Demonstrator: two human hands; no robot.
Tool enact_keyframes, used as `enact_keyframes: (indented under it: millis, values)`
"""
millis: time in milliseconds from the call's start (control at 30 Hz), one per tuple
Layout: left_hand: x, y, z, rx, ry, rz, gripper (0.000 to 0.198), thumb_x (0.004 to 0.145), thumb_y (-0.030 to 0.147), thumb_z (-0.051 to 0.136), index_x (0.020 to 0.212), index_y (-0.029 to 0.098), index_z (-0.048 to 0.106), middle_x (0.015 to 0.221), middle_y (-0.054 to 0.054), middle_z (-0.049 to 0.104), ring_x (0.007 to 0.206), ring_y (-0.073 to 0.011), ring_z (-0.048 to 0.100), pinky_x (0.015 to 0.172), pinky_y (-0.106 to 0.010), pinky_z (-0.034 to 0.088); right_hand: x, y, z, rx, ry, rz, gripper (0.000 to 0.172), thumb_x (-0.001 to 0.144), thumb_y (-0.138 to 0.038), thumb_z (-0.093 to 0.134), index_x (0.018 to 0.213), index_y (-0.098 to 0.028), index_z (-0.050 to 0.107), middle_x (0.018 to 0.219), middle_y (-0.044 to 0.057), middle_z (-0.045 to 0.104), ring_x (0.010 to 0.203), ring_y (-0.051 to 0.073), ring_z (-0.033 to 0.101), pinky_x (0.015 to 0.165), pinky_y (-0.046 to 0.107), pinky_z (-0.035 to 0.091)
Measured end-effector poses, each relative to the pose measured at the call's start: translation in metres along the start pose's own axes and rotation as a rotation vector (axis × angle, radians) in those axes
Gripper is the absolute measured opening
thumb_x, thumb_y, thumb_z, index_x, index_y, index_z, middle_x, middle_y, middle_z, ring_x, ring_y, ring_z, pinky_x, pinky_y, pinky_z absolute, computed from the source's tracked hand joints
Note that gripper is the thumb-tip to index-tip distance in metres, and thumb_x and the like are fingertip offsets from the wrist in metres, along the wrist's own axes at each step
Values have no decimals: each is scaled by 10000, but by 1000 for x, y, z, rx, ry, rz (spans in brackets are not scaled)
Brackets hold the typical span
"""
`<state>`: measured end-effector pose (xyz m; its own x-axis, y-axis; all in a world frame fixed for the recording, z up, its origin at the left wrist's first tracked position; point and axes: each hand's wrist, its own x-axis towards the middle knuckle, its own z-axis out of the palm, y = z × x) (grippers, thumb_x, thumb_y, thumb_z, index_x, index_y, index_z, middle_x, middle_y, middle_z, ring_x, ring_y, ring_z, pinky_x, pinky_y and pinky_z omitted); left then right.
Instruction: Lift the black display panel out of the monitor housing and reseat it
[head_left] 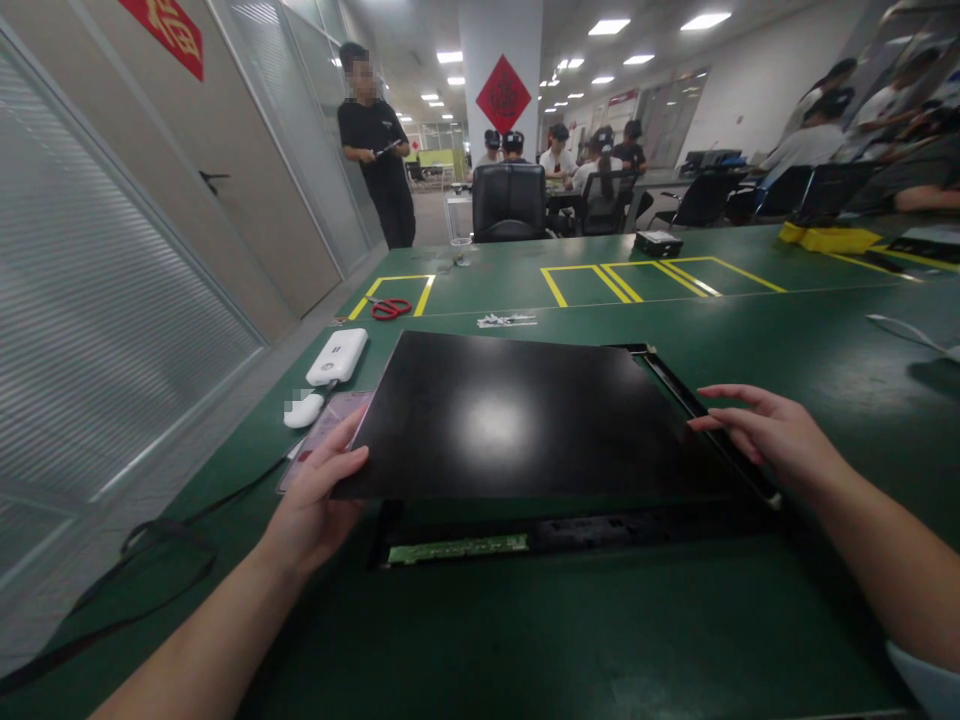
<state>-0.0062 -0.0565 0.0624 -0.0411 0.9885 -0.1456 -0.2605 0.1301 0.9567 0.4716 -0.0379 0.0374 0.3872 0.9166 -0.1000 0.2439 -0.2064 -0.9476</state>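
A thin black screen panel (570, 400), glossy with a light reflected in it, lies tilted above a black frame (675, 385) on the green table. My left hand (322, 490) grips the panel's left edge, thumb on top and fingers underneath. On the other side, my right hand (772, 430) hovers at the frame's right bar with its fingers apart. Its fingertips are close to the panel's right edge; whether they touch it I cannot tell. Along the frame's near bar runs a green circuit board strip (457, 548). The panel covers the frame's middle.
Left of the panel are a white power bank (337, 356), a partly covered pink card or phone (319, 440) and a black strap (169, 530). Red-handled scissors (390, 309), white scraps (508, 321) and yellow tape lines lie farther back. People stand and sit beyond the table.
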Motion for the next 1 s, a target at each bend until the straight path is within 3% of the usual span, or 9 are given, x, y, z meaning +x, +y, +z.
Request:
enact_keyframes:
  millis: [267,1000]
  values:
    - [-1,-4,1,44,-49,25,763,705,317,869,1439,277,661,1284,-78,791,1187,-360,737,915,-378,643,-6,-11,5,-31,61,70,345,740,-253,703,1074,-174,681,701,95,777,335,56,338,369,179,264]
    - [2,-12,0,45,-67,-38,828,663,350,932,1435,233,655,1258,-110,798,1157,-366,755,876,-366,668,-4,-12,2,-108,127,57,359,725,-305,676,1056,-166,666,656,95,758,354,73,329,374,192,227]
